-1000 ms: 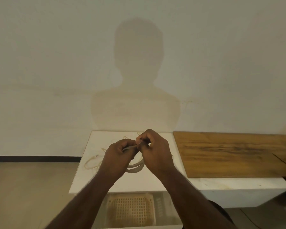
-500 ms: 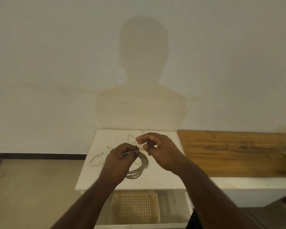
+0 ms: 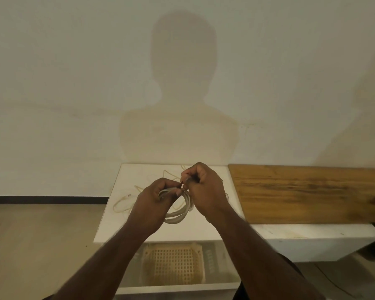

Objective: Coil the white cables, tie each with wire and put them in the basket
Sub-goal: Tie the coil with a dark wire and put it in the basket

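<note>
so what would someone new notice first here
Probably the two hands, left and right, meeting mid-frame over the white table and holding a coiled white cable. Behind them a large shadow of the person falls on the wall. A wooden board lies to the right, a basket under the table.

Person, head view: two bare forearms, no sleeves in sight, no watch, rings or bands visible. Left hand (image 3: 153, 202) and right hand (image 3: 206, 189) ungloved. Dark clothing shows at the near edge, right of the right forearm; detail unclear.
</note>
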